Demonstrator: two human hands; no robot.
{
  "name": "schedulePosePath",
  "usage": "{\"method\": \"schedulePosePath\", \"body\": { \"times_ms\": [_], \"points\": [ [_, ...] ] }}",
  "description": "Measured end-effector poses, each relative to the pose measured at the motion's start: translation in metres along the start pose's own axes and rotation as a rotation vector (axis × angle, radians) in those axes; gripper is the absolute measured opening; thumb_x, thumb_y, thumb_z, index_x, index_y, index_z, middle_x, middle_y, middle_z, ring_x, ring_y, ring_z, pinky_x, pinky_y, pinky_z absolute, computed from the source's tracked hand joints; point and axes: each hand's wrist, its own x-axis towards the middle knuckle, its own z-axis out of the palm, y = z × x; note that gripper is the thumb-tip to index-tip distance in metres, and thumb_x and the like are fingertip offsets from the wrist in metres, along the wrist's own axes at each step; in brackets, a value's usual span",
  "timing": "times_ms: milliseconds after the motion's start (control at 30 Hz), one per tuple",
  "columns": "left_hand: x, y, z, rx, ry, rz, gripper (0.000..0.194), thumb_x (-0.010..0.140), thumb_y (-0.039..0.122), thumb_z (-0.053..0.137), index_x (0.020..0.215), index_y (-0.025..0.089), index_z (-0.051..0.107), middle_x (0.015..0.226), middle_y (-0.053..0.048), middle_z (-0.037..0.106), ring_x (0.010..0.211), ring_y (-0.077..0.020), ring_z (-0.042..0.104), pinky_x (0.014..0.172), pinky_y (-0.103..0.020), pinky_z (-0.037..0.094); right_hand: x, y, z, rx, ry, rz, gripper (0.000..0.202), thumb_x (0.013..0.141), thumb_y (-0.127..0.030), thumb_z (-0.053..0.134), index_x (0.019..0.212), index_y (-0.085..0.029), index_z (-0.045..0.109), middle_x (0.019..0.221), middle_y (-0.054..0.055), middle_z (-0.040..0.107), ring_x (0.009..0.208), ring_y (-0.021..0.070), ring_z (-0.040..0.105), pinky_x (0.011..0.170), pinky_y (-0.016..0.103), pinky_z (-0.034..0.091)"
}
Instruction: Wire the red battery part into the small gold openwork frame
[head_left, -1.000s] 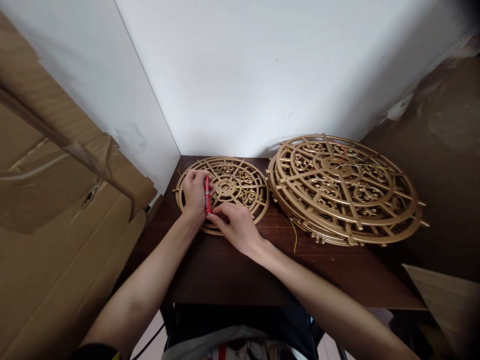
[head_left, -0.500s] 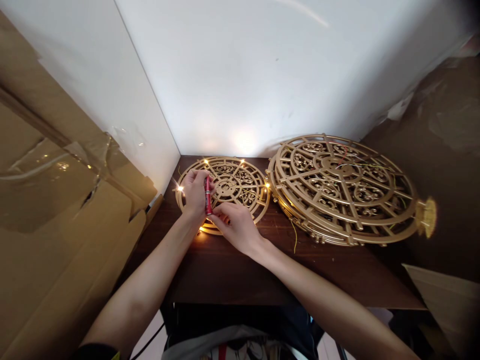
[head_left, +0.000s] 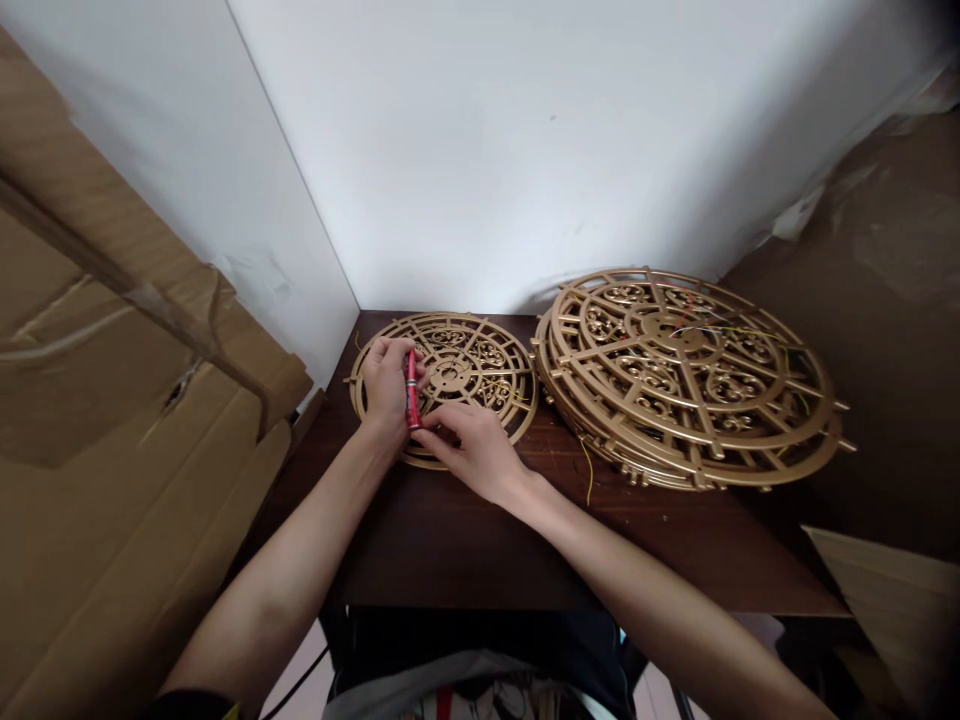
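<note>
A pair of red batteries point(head_left: 412, 395) lies end to end, with a silvery band where they meet. My left hand point(head_left: 386, 378) is closed around them from the left. At their lower end, the thumb and a finger of my right hand point(head_left: 476, 448) are pinched together; any wire between these fingertips is too small to see. Both hands are over a round gold openwork panel point(head_left: 510, 350) with scroll ornaments, which lies flat on the dark wooden table point(head_left: 465, 560). No lamp on its rim is lit.
Several similar gold panels point(head_left: 720, 440) are stacked on the right of the table, with thin wires across the top one. A yellow wire point(head_left: 589, 475) hangs from the stack. Cardboard point(head_left: 150, 480) stands on the left, and a white wall point(head_left: 480, 180) rises behind.
Small warm lights around the left panel and a glow at the stack's right edge have gone dark. My hands and the batteries have shifted only very slightly left.
</note>
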Motion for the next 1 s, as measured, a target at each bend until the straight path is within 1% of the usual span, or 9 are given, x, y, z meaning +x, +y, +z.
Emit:
{"method": "schedulePosePath", "body": {
  "times_ms": [133,200,267,400,467,600,767,867,1000],
  "points": [
    [0.002,0.002,-0.001,-0.022,0.021,0.005,0.019,0.060,0.020,0.062,0.063,0.019,0.043,0.052,0.005,0.052,0.042,-0.0066,0.045,0.033,-0.015,0.032,0.000,0.000,-0.005,0.008,-0.009,-0.033,0.016,0.090,-0.029,0.058,0.082,-0.018,0.066,0.078,0.001,0.068,0.067,0.0119,0.059,0.064,0.023,0.043],
    [0.002,0.002,-0.001,-0.023,0.030,0.001,0.019,0.060,0.020,0.062,0.063,0.019,0.043,0.052,0.005,0.051,0.042,-0.0065,0.045,0.034,-0.015,0.032,0.001,-0.001,-0.008,0.067,0.026,-0.022,0.015,0.091,-0.029,0.057,0.083,-0.019,0.067,0.076,0.001,0.068,0.067,0.0113,0.060,0.064,0.023,0.045],
    [0.001,0.003,0.000,-0.016,0.022,-0.005,0.020,0.060,0.021,0.062,0.063,0.019,0.042,0.052,0.005,0.051,0.042,-0.0064,0.044,0.034,-0.015,0.031,0.002,-0.002,-0.013,0.153,0.095,0.021,0.014,0.090,-0.028,0.057,0.084,-0.019,0.066,0.073,0.000,0.068,0.063,0.0105,0.060,0.063,0.022,0.046],
    [-0.004,0.001,0.002,0.035,-0.061,0.026,0.019,0.063,0.021,0.063,0.066,0.019,0.044,0.055,0.005,0.052,0.041,-0.0063,0.045,0.034,-0.016,0.033,0.008,0.000,-0.021,0.375,0.271,0.168,0.014,0.089,-0.031,0.057,0.088,-0.019,0.063,0.068,-0.001,0.066,0.054,0.0093,0.058,0.056,0.022,0.048],
    [-0.006,0.000,0.003,0.064,-0.111,0.065,0.018,0.064,0.020,0.064,0.069,0.019,0.047,0.056,0.005,0.053,0.041,-0.0064,0.045,0.035,-0.016,0.034,0.011,0.003,-0.024,0.480,0.353,0.228,0.014,0.088,-0.033,0.058,0.090,-0.019,0.062,0.070,-0.001,0.065,0.055,0.0096,0.059,0.055,0.022,0.049],
    [-0.011,-0.002,0.003,0.128,-0.227,0.135,0.018,0.068,0.022,0.069,0.074,0.018,0.053,0.059,0.004,0.055,0.043,-0.0062,0.048,0.038,-0.016,0.036,0.015,0.009,-0.028,0.541,0.463,0.283,0.017,0.085,-0.032,0.063,0.097,-0.019,0.063,0.070,-0.002,0.063,0.058,0.0098,0.059,0.057,0.023,0.051],
    [-0.018,-0.002,0.005,0.156,-0.397,0.221,0.020,0.067,0.022,0.076,0.073,0.017,0.058,0.074,0.001,0.056,0.052,-0.0065,0.053,0.045,-0.018,0.043,0.017,0.012,-0.028,0.555,0.458,0.302,0.024,0.084,-0.031,0.063,0.104,-0.018,0.065,0.068,-0.002,0.062,0.056,0.0097,0.058,0.056,0.023,0.051],
    [-0.021,-0.001,0.006,0.164,-0.460,0.244,0.018,0.066,0.023,0.078,0.072,0.017,0.062,0.078,-0.001,0.056,0.061,-0.0087,0.056,0.050,-0.019,0.047,0.017,0.011,-0.028,0.556,0.437,0.309,0.020,0.084,-0.032,0.063,0.097,-0.018,0.067,0.069,-0.001,0.064,0.056,0.0100,0.058,0.056,0.024,0.051],
    [-0.021,0.000,0.005,0.166,-0.498,0.294,0.015,0.069,0.023,0.077,0.074,0.017,0.064,0.082,-0.002,0.057,0.066,-0.0102,0.057,0.054,-0.020,0.049,0.017,0.010,-0.030,0.600,0.458,0.319,0.017,0.082,-0.031,0.065,0.091,-0.018,0.068,0.067,-0.001,0.065,0.055,0.0099,0.058,0.055,0.023,0.050]
  ]
}}
